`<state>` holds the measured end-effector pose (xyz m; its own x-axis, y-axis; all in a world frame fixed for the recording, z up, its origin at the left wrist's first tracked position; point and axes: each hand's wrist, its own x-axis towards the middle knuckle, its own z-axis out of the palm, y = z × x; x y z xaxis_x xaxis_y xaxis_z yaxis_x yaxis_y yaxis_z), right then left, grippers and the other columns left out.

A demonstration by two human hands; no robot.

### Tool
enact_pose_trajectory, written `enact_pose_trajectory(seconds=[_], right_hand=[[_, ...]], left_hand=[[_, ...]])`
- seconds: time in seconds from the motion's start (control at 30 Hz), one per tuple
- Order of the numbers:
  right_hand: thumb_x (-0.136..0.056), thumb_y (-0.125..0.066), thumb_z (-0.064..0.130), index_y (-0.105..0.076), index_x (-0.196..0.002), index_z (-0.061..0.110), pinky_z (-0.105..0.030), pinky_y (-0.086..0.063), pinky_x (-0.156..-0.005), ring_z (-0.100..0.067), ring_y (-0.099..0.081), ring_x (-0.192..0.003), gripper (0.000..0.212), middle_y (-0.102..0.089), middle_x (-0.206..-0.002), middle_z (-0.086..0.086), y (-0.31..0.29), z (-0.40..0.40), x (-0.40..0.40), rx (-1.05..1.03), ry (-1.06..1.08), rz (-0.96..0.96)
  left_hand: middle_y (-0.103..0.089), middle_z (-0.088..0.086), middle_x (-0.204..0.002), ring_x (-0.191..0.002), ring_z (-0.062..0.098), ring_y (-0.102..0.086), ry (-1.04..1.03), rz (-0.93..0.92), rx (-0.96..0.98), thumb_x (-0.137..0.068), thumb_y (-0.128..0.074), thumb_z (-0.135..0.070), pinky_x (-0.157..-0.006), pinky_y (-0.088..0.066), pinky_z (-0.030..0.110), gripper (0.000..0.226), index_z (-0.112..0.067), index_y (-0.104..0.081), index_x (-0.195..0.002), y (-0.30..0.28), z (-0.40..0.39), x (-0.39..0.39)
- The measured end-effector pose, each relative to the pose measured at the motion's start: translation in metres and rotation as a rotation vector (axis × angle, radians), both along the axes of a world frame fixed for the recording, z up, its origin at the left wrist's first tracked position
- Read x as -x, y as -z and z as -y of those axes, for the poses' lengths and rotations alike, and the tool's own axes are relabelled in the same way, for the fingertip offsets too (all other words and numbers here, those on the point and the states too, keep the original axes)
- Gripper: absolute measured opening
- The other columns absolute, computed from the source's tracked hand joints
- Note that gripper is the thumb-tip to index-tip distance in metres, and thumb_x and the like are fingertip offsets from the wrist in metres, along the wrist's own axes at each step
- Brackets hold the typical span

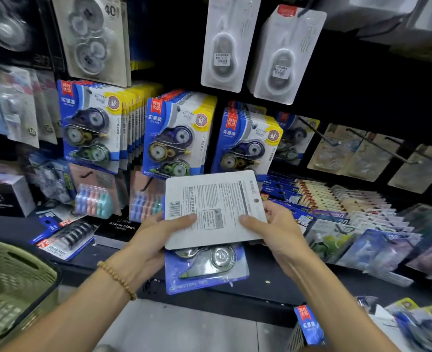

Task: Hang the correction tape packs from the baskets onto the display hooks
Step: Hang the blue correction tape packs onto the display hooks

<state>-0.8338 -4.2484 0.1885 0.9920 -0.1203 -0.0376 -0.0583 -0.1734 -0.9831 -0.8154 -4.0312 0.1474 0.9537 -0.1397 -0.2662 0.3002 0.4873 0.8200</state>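
Packs [213, 210] sit stacked between both hands before the display, left hand [164, 233] and right hand [270, 228] each gripping an edge, top pack back-side up; next, probably turn one and thread its hole onto a hook [319, 134]

Held pack [213, 207] back: grey-white, black print, barcode. Hung packs [176, 135]: blue-yellow, red tag. Basket [12, 280]: olive green.

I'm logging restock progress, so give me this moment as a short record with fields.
left hand: grips the held packs at their left edge
right hand: grips their right edge
held packs: printed back of top pack faces the camera; a blue pack beneath shows its front
display hooks: three rows of blue packs hanging behind
green basket: lower left
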Motion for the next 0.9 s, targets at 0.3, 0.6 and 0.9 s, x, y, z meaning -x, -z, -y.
enact_pose_trajectory(seconds=[0.3,0.6,0.9], right_hand=[[-0.1,-0.03,0.0,-0.062,-0.127,0.012,-0.033,-0.061,-0.065,-0.022,-0.073,-0.082,0.044,-0.076,-0.108,-0.01,-0.02,0.012,0.014,-0.417,-0.116,0.123],[-0.09,-0.042,-0.027,-0.065,-0.12,0.021,-0.02,-0.053,-0.081,-0.001,-0.066,-0.101,0.061,-0.071,-0.122,-0.001,-0.018,0.046,0.013,0.136,-0.205,0.368],[-0.092,-0.069,0.003,-0.072,-0.087,0.03,-0.036,-0.05,-0.084,-0.007,-0.065,-0.09,0.028,-0.071,-0.088,0.018,-0.035,0.062,0.0,0.375,0.033,0.57]], left_hand=[[-0.076,0.018,-0.105,-0.082,0.029,-0.075,0.071,-0.12,0.048,-0.078,-0.072,-0.014,-0.08,-0.062,0.042,0.036,-0.001,-0.071,-0.111,-0.016,0.01,0.002],[-0.076,0.02,-0.098,-0.071,0.027,-0.074,0.194,-0.194,-0.036,-0.073,-0.073,-0.017,-0.077,-0.06,0.041,0.031,0.0,-0.075,-0.099,-0.025,0.005,0.0],[-0.076,0.007,-0.104,-0.082,0.014,-0.071,0.231,-0.142,-0.237,-0.088,-0.064,-0.027,-0.082,-0.056,0.026,0.028,-0.006,-0.073,-0.105,-0.016,0.013,0.0]])
